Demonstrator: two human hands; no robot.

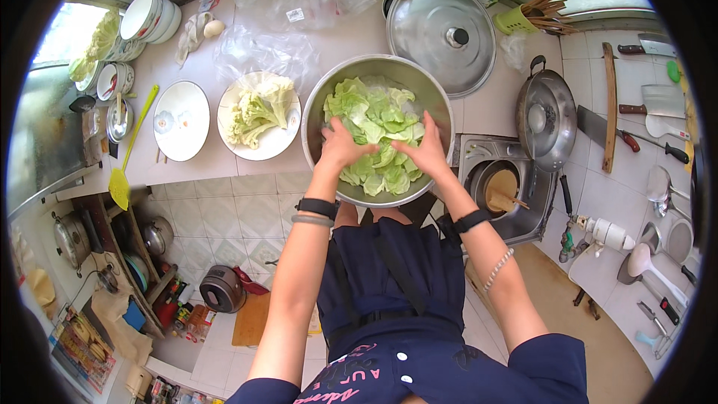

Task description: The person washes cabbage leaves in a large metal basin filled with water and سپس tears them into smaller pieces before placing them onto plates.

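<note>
A large metal basin [387, 198] holds torn pale-green cabbage leaves [376, 118] in what looks like water. At the left side of the leaves, my left hand [343, 146] has its fingers spread over them, with some fingertips hidden. My right hand [423, 148] lies on the right side of the heap, thumb pointing inward, fingers apart. Neither hand is closed around a leaf that I can make out. Left of the basin, cauliflower pieces [255, 115] rest on a white plate [231, 143], beside a bare white plate [182, 143].
A large pot lid [432, 28] lies behind the basin. To the right are a sink [519, 224] with a pot in it, a wok [547, 118] and wall-hung knives [653, 101]. A yellow-green slotted turner [119, 188] overhangs the counter's left edge. Plastic bags [263, 56] lie behind the plates.
</note>
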